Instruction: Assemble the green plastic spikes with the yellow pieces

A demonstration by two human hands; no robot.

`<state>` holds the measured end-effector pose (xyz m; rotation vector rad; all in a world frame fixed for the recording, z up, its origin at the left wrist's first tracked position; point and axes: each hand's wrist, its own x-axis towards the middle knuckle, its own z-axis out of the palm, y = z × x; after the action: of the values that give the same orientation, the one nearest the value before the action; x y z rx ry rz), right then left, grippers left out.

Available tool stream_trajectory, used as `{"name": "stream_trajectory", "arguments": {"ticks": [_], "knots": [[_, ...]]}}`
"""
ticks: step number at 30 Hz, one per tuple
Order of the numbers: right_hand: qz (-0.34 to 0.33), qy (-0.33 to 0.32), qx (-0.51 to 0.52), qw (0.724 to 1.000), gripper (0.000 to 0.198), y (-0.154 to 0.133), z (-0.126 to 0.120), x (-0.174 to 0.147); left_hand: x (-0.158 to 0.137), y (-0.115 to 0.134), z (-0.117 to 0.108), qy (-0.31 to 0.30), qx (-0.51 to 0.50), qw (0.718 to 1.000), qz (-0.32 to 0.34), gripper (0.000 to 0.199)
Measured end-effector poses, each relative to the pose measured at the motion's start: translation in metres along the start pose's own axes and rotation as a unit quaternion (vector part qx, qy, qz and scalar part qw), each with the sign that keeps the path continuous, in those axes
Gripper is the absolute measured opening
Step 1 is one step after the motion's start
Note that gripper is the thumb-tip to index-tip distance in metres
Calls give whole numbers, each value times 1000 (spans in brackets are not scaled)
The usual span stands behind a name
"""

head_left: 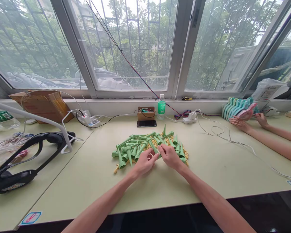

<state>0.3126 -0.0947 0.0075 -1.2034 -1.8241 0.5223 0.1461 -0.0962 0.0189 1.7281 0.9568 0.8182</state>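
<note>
Both our forearms reach in from the near edge of the desk [87, 184], slanting inward so that the wrists converge; our left hand [145, 161] comes up from the lower left with its thumb side turned upward, thumb and index finger curved round a small gap, while our right hand [170, 157] comes from the lower right, palm down, its back towards us and its fingers bent inward; the fingertips of the two meet at the front of the heap, just above the desk. Neither hand is spread; both are closed in a light pinch on one tapered green plastic cone [153, 146], which slants up and away to the left from the fingertips; the exact contact of each finger is partly hidden, so we cannot tell which one bears most of the hold.

Around and behind our fingers lies the heap of similar green plastic spikes with ribbed collars [128, 151], tumbled at many angles; among them and at the edges lie small yellow pieces [116, 169], too small to make out well. Beyond the heap we see a black smartphone [146, 123] lying flat before a small open brown cardboard box [149, 115]; just right of it stands a clear bottle with a green label and white cap [161, 107]; farther right, another person's hands [240, 124] are at a row of teal and pink plastic hangers [229, 109].
</note>
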Motion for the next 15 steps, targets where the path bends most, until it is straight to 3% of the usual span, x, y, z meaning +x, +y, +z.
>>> {"name": "stream_trajectory", "arguments": {"ticks": [15], "knots": [[-1, -5, -1, 1000, 36, 1, 0, 0, 0, 2, 0, 2, 6, 1000, -1, 32]]}}
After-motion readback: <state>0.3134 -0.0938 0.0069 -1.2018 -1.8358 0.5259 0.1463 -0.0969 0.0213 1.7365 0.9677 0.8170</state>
